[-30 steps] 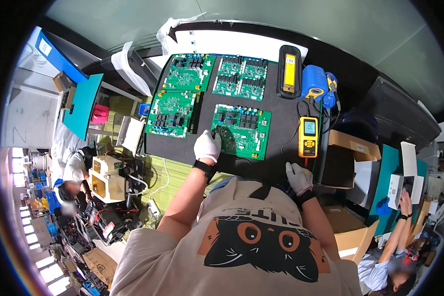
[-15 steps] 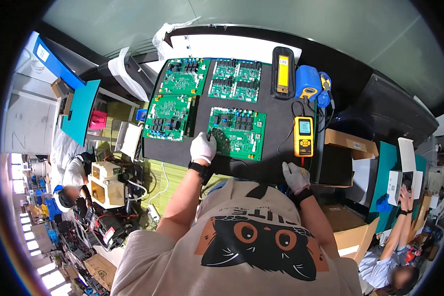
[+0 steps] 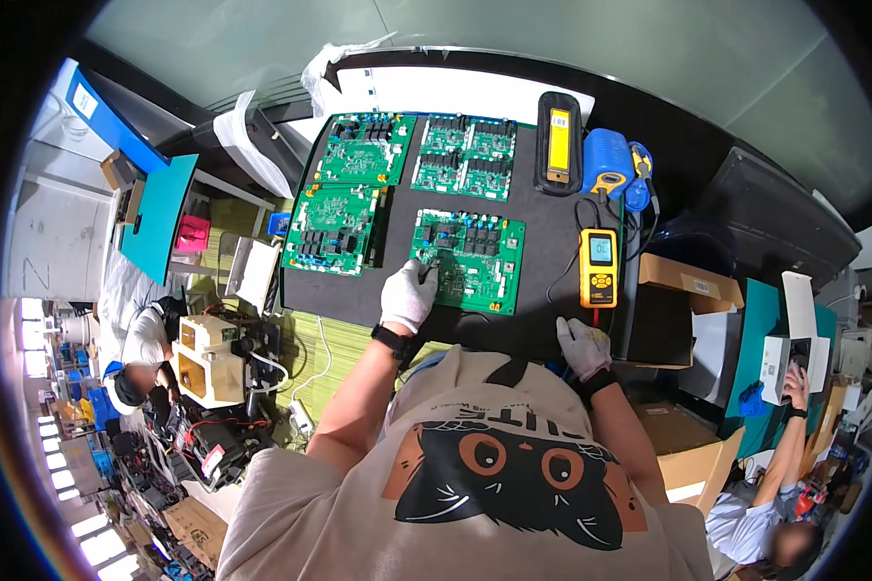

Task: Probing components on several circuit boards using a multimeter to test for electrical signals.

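Two gloved hands: left hand (image 3: 408, 295) grips circuit board (image 3: 470, 249) corner; right hand (image 3: 583, 347) rests loosely curled, empty.

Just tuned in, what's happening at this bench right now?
A person in white gloves stands at a black work mat. The left hand rests on the lower left corner of the nearest green circuit board. The right hand sits at the mat's near edge, just below a yellow meter. Three more boards lie beyond.
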The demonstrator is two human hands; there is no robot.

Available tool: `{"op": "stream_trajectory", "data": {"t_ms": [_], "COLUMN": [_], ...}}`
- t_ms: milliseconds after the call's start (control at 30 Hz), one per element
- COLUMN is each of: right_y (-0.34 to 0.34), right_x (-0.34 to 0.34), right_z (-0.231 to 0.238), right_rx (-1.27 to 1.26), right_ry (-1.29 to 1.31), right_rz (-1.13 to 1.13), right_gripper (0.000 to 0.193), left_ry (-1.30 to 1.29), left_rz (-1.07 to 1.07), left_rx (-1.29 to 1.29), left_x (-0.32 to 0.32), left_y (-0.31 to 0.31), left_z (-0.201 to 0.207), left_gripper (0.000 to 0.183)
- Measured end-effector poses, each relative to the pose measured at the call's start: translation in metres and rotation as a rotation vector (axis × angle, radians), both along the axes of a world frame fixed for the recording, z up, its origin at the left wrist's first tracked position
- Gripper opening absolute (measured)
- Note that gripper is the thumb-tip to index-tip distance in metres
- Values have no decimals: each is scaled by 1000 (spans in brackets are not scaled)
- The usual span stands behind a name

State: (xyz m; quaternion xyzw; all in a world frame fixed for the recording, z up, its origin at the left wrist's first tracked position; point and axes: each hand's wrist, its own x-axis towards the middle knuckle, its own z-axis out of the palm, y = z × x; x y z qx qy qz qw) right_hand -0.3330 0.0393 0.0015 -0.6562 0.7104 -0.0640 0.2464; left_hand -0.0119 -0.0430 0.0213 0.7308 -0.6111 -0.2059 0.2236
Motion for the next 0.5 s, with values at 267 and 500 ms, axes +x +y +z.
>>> {"op": "stream_trajectory", "data": {"t_ms": [267, 500], "right_y": [0, 1], "right_x": [1, 2], "right_z": [1, -2], "right_rx": [22, -22], "right_ry": [16, -7], "right_rz": [-4, -30], "right_gripper": [44, 41], "left_ry": [314, 727], "left_rz": [-22, 43], "left_rx": [3, 126], "left_x": [-6, 16], "left_y": [2, 16], "left_z": [1, 36], "left_gripper": [22, 18]}}
